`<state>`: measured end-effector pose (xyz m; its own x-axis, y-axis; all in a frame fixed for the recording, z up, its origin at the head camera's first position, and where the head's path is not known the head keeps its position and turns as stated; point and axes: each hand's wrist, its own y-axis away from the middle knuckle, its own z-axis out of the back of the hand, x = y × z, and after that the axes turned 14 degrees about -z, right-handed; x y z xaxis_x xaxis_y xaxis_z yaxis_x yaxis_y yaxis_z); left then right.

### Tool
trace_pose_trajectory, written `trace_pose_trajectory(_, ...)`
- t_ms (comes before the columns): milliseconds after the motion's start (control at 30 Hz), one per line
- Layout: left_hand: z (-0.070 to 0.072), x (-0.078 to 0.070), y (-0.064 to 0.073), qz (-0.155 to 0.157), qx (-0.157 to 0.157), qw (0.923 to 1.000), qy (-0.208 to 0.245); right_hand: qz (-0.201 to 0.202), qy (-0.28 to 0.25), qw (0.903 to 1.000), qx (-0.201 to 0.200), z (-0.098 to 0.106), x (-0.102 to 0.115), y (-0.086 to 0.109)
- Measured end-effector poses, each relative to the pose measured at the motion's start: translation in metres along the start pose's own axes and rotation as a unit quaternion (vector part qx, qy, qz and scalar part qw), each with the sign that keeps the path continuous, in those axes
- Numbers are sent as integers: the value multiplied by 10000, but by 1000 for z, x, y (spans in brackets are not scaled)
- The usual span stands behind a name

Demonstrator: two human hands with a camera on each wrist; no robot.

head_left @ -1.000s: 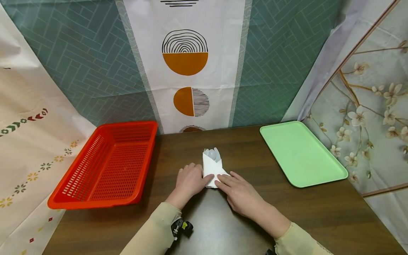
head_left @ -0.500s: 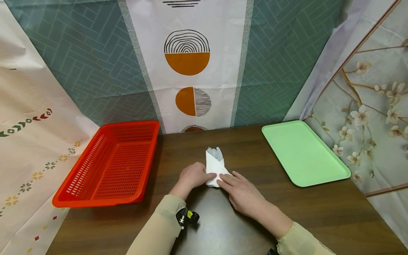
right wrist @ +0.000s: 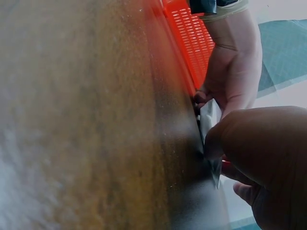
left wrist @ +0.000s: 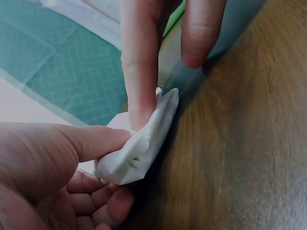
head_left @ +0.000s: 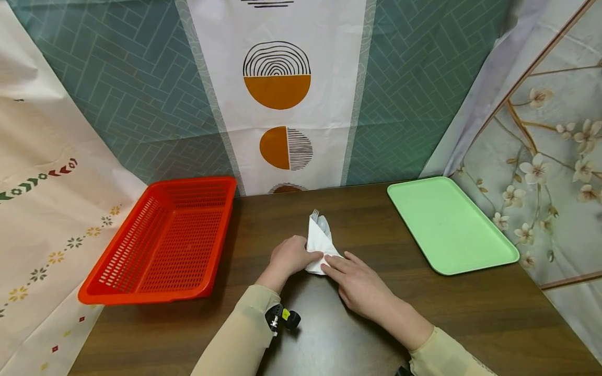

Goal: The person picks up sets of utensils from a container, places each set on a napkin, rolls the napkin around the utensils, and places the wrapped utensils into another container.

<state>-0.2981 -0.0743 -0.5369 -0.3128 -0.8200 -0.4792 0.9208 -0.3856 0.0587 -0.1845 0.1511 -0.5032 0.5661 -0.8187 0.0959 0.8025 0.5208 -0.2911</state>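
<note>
A white paper napkin (head_left: pixel 319 243) is wrapped around white cutlery at the middle of the table. A fork's tines (head_left: pixel 315 213) and a rounded end of another utensil (head_left: pixel 322 223) stick out of its far end. My left hand (head_left: pixel 290 256) grips the napkin's left side, thumb on top and fingers curled below, as the left wrist view shows. From the right, my right hand (head_left: pixel 357 282) presses the folded napkin (left wrist: pixel 144 151) with straight fingers; one fingertip (left wrist: pixel 140 112) sits beside the left thumb. The rest of the cutlery is hidden inside.
A red plastic basket (head_left: pixel 207 287) with slotted walls stands at the left. At the right lies a flat light-green tray (head_left: pixel 451 224). Patterned cloth (head_left: pixel 400 104) hangs behind the brown wooden table (head_left: pixel 470 324).
My left hand has shifted slightly right, and the napkin's left side is turned up and over. The cutlery tips have tilted, and the knife at the right no longer shows. My right hand barely moved.
</note>
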Motion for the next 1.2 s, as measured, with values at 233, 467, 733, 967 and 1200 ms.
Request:
trace_pose_trajectory(233,3,-2,-1,-184,-66,9997,126,-85,13,9999,113,0,1,-1)
trace_pose_trajectory(467,-4,10,-7,-371,-221,9954,855,-96,-23,9999,136,-1,2,-1)
trace_pose_trajectory(733,23,-20,23,-481,-516,9761,2058,-125,-133,9998,9,-4,4,-1)
trace_pose_trajectory(967,35,-39,46,-272,-888,9268,3639,-116,-185,9992,-342,-5,5,0)
trace_pose_trajectory(1200,33,-38,51,-222,-884,8696,4852,-341,-355,9961,-726,5,6,-3)
